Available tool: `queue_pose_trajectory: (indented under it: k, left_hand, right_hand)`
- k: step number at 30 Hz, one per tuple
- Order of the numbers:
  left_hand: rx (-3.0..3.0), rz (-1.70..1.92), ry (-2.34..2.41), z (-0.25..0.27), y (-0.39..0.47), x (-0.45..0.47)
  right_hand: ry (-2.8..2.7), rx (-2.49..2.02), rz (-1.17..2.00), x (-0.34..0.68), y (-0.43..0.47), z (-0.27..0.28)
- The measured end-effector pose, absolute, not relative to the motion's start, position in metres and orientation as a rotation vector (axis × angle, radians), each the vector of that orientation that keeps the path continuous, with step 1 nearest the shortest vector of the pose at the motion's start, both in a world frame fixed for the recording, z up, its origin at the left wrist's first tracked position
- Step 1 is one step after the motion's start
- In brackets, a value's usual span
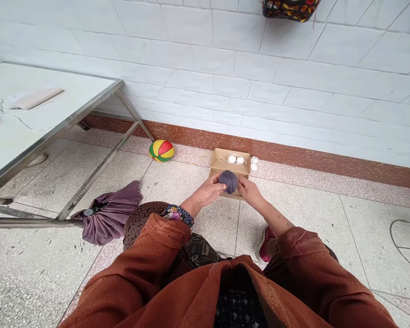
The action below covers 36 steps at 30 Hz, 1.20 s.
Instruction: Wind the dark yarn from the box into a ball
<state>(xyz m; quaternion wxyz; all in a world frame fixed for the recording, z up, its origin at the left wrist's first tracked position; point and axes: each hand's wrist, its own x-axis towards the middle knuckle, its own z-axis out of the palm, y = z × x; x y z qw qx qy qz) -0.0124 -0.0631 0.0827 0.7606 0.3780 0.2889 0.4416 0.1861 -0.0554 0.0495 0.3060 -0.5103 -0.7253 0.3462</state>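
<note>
Centre frame: left hand (207, 192) holds grey yarn ball (228, 181); right hand (252, 191) meets its edge, grip unclear; apparently steadying, next needing gentle pressure.

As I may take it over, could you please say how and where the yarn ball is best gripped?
I'd grip the yarn ball by its rounded top, from above: that face is mostly bare, with the left hand and right hand at its sides.

Rust-brown jacket (191, 296); dark floral left cuff (179, 214); brown patterned trousers (143, 223); dark flecked top (239, 310); red shoe (265, 245)
</note>
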Motion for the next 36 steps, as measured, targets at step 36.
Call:
queue_pose_trajectory:
  k: [36]
  left_hand:
    - [1.093, 1.126, 1.218, 0.074, -0.051, -0.02]
  right_hand:
    - [-2.276, -0.895, 1.016, 0.163, -0.077, 0.071]
